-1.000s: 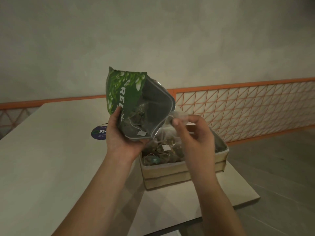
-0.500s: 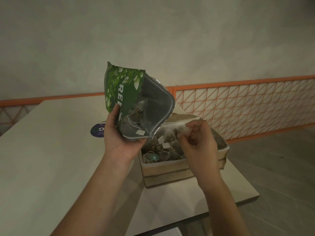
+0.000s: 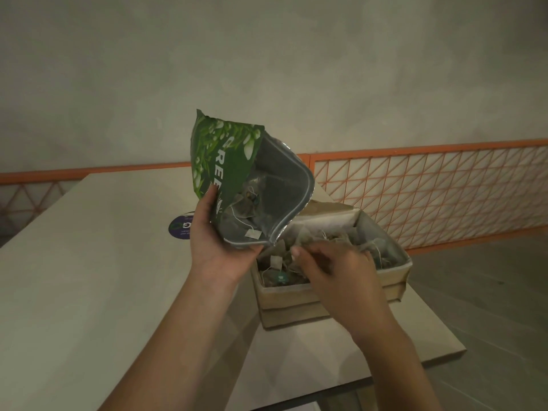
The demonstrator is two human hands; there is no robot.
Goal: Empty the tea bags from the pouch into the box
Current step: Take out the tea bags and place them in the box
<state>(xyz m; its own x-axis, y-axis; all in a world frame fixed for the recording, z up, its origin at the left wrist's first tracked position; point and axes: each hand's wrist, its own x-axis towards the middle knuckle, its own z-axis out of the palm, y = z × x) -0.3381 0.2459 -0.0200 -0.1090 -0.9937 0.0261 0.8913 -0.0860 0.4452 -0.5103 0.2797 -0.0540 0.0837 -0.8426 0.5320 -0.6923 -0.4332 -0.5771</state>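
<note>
Up front, the left hand grips the green pouch by its lower edge, holding it tilted with the open mouth facing the camera above the box's near-left corner. A few tea bags lie inside the pouch; more fill the box. The right hand reaches down into the box, fingers curled among the bags, blurred, so its grasp cannot be told. The box sits near the table's right edge. A round purple sticker lies behind the left hand. An orange lattice railing runs beyond.
</note>
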